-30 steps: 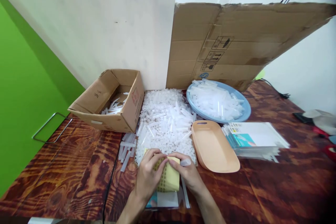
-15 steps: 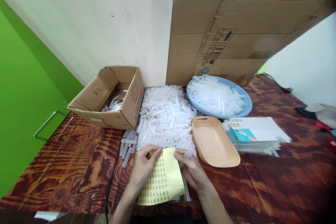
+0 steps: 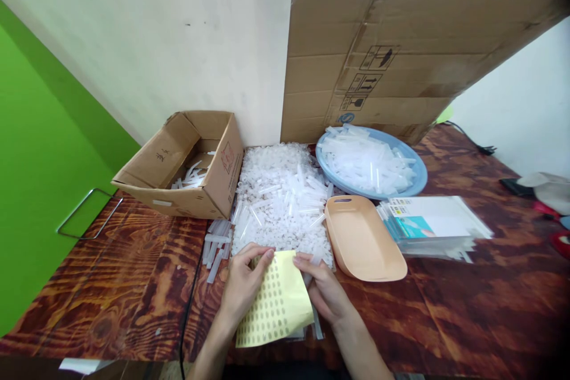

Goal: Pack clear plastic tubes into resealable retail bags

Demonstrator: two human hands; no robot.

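A yellow sheet of small stickers (image 3: 271, 303) in rows hangs between my hands at the near table edge, its right part bare of marks. My left hand (image 3: 243, 282) pinches the sheet's upper left edge between thumb and fingers. At the upper right edge of the sheet, my right hand (image 3: 323, 288) is closed, with thumb and fingertip touching the paper. A translucent plastic tube (image 3: 316, 260) pokes out from the right hand's fingers, mostly hidden. Just beyond the hands lies a heap of clear plastic pieces (image 3: 285, 202).
An open cardboard box (image 3: 209, 199) with some white strips stands at left. Loose tubes (image 3: 217, 246) lie beside it. To the right are a peach tray (image 3: 367, 243), a blue basin (image 3: 421, 181) of plastic tubes and stacked packets (image 3: 445, 217). A large cardboard sheet (image 3: 329, 59) leans behind.
My right fingertips have shifted slightly left along the sheet's top edge, and the tube in that hand shows less. The left hand keeps its pinch on the sheet.
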